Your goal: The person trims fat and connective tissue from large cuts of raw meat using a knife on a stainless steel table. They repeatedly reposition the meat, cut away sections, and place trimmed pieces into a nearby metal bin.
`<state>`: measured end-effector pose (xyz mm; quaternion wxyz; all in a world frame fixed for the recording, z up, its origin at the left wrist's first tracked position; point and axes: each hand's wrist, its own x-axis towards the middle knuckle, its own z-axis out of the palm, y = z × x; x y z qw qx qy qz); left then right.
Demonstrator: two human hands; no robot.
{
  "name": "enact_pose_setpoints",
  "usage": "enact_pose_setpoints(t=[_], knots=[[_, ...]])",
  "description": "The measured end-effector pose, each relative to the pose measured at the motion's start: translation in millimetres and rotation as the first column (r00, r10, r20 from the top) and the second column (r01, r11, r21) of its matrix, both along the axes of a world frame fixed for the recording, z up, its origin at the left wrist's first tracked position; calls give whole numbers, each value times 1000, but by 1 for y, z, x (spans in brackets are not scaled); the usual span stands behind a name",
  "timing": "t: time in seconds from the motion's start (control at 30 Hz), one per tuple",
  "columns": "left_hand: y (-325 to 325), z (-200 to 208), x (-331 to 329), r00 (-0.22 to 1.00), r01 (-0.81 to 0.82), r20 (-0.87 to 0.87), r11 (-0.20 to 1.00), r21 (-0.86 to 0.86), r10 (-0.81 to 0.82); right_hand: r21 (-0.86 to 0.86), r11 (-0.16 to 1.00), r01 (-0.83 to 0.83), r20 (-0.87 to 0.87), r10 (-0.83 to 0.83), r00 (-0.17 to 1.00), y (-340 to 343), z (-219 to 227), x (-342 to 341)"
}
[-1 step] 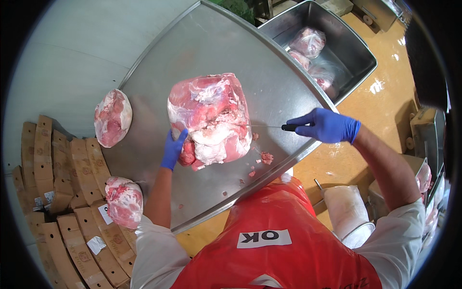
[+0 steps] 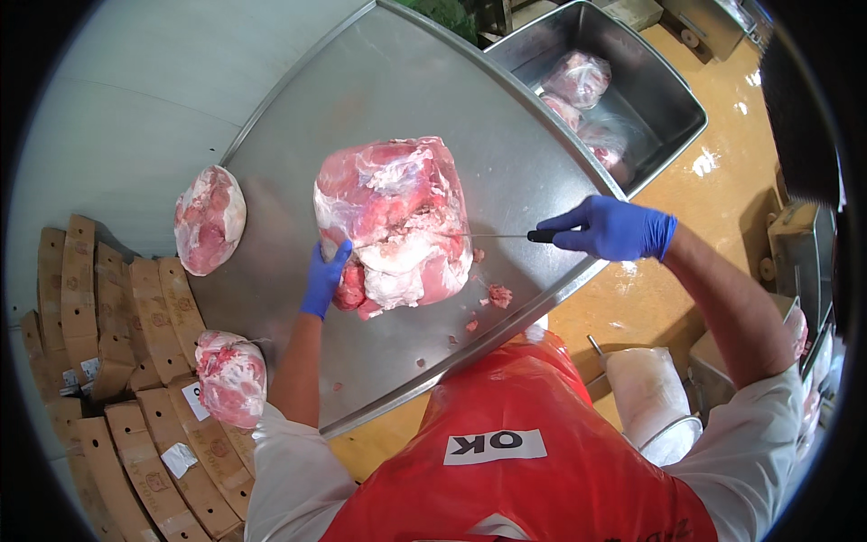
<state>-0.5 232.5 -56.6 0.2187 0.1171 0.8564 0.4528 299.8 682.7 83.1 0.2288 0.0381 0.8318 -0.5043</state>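
Note:
A large raw cut of meat (image 2: 397,221), pink with white fat, lies on the metal table (image 2: 506,108). My left hand (image 2: 325,275), in a blue glove, grips its lower left edge; some fingertips are hidden against the meat. In a second blue glove, my right hand (image 2: 623,230) holds a knife (image 2: 542,236) by its black handle, over the table's right edge. The thin blade points left and its tip reaches the meat's right side. Small meat scraps (image 2: 498,295) lie below the blade.
Two smaller cuts, one farther off (image 2: 210,220) and one nearer (image 2: 231,378), sit along the table's left edge. Flattened cardboard boxes (image 2: 126,307) stand beyond them. At the far right, a metal tub (image 2: 664,108) holds bagged meat. A white bag-like bundle (image 2: 646,388) is beside my red apron (image 2: 506,406).

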Motion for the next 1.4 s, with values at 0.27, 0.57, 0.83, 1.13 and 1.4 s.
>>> enact_pose_setpoints(t=[0.27,0.57,0.83,1.13,1.4], knots=[[13,-12,-1,997,-79,12,996,52,78,52,999,15,506,-39,861,-2,40,-70],[11,-19,32,981,-155,-100,979,131,169,-286,888,361,37,-366,930,-97,-115,56],[0,-8,44,974,-137,-191,989,-53,124,-357,701,617,-211,-704,678,-211,-224,59],[86,52,112,879,172,-456,984,34,-138,-350,808,474,23,-499,866,-93,-124,106],[82,21,125,815,173,-578,968,179,-39,-168,948,269,147,-245,958,-38,-54,52]])
